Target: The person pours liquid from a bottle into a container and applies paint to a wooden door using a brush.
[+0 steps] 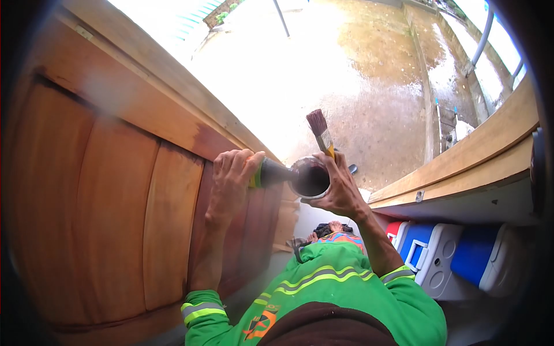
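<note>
My left hand [231, 176] is wrapped round a dark bottle [274, 173] with a yellow-green label, tilted sideways so that its neck meets the rim of a round container. That container [310, 177], dark inside with a pale rim, sits in my right hand [340, 187]. The same hand also holds a paintbrush [320, 128], its dark reddish bristles pointing up and away. Whether liquid is flowing from the bottle cannot be made out. Beside my left hand stands a wooden panelled door [115, 190], partly coated a darker red-brown.
A wooden frame [461, 167] runs along the right. Blue and white coolers [441, 256] and a red one [394, 232] stand below it. Beyond the doorway lies a wet, bright concrete floor [369, 86]. My feet [334, 226] show below.
</note>
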A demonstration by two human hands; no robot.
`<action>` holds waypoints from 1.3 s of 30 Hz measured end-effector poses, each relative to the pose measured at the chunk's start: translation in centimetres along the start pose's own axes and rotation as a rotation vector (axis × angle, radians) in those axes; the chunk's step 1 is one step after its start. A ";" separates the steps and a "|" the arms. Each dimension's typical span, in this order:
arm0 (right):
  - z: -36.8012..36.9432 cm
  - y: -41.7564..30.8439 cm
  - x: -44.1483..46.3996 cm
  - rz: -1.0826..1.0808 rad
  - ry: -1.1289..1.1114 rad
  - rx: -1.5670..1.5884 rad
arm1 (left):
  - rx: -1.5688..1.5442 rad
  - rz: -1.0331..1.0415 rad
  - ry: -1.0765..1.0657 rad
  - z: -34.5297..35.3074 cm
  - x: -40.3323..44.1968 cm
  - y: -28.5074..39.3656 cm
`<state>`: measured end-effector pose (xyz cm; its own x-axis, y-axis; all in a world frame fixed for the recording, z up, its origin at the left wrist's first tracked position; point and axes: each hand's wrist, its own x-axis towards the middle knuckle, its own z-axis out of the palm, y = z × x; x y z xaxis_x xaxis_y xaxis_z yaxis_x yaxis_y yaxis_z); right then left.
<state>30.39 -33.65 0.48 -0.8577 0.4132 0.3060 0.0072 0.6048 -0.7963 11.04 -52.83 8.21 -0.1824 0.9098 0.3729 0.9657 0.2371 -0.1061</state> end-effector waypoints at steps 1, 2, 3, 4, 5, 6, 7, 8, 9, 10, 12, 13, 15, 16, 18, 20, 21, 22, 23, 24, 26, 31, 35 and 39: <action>0.0 0.0 0.0 -0.002 0.005 0.000 | 0.004 0.000 -0.001 0.1 0.0 -0.1; 0.0 -0.1 0.0 -0.003 0.009 0.000 | 0.009 0.000 -0.001 0.1 -0.1 -0.2; 0.0 -0.1 0.0 -0.005 0.014 0.000 | 0.013 0.000 -0.002 0.2 -0.1 -0.2; 0.0 -0.2 0.1 -0.005 0.013 0.002 | 0.011 -0.003 -0.005 0.1 -0.1 -0.2; 0.0 -0.2 0.1 -0.006 0.012 0.003 | 0.009 -0.005 -0.008 0.1 -0.1 -0.1; 0.0 -0.2 0.1 -0.007 0.011 0.004 | 0.007 -0.008 -0.010 0.0 -0.1 -0.1; 0.0 -0.2 0.1 -0.005 0.011 0.003 | -0.006 -0.018 -0.017 -0.2 0.0 0.0; 0.0 -0.3 0.1 -0.004 0.010 0.002 | -0.018 -0.029 -0.024 -0.5 0.1 0.2; 0.0 -0.3 0.1 -0.002 0.009 0.001 | -0.031 -0.039 -0.031 -0.6 0.1 0.4; -0.1 -0.3 0.1 -0.006 0.010 -0.005 | -0.034 -0.042 -0.030 -0.6 0.1 0.4; -0.1 -0.4 0.1 -0.015 0.013 -0.018 | -0.038 -0.047 -0.028 -0.6 0.1 0.4; -0.1 -0.4 0.1 -0.014 0.010 -0.017 | -0.041 -0.050 -0.030 -0.6 0.1 0.4; -0.1 -0.4 0.1 -0.010 0.004 -0.015 | -0.045 -0.055 -0.033 -0.7 0.1 0.5; -0.1 -0.4 0.1 -0.002 0.001 -0.011 | -0.045 -0.052 -0.034 -0.7 0.0 0.5; 0.0 -0.4 0.0 0.013 -0.003 -0.004 | -0.043 -0.047 -0.037 -0.7 -0.1 0.4; 0.0 -0.4 0.0 0.008 -0.003 -0.002 | -0.039 -0.041 -0.034 -0.7 -0.1 0.4; 0.0 -0.4 -0.1 0.006 -0.003 -0.001 | -0.037 -0.039 -0.033 -0.7 -0.2 0.4; 0.0 -0.4 -0.1 0.009 -0.004 0.000 | -0.039 -0.039 -0.032 -0.7 -0.2 0.4; 0.0 -0.3 -0.2 0.012 -0.004 0.002 | -0.041 -0.039 -0.032 -0.7 -0.2 0.5; 0.1 -0.3 -0.2 0.014 -0.005 0.003 | -0.042 -0.040 -0.031 -0.8 -0.2 0.5; 0.1 -0.3 -0.2 0.003 -0.001 0.000 | -0.026 -0.030 -0.024 -0.6 -0.3 0.4; 0.2 -0.2 -0.3 -0.013 0.004 0.010 | -0.028 -0.028 -0.015 -0.8 -0.3 0.6; 0.1 -0.4 -0.4 -0.010 0.000 0.004 | -0.037 -0.026 -0.013 -0.8 -0.3 0.6; 0.0 -0.4 -0.4 -0.006 -0.003 0.023 | -0.035 -0.023 -0.017 -0.8 -0.3 0.7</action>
<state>30.73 -34.10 0.63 -0.8590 0.4076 0.3098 -0.0102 0.5913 -0.8064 11.92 -53.27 8.79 -0.2076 0.9100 0.3589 0.9670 0.2463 -0.0651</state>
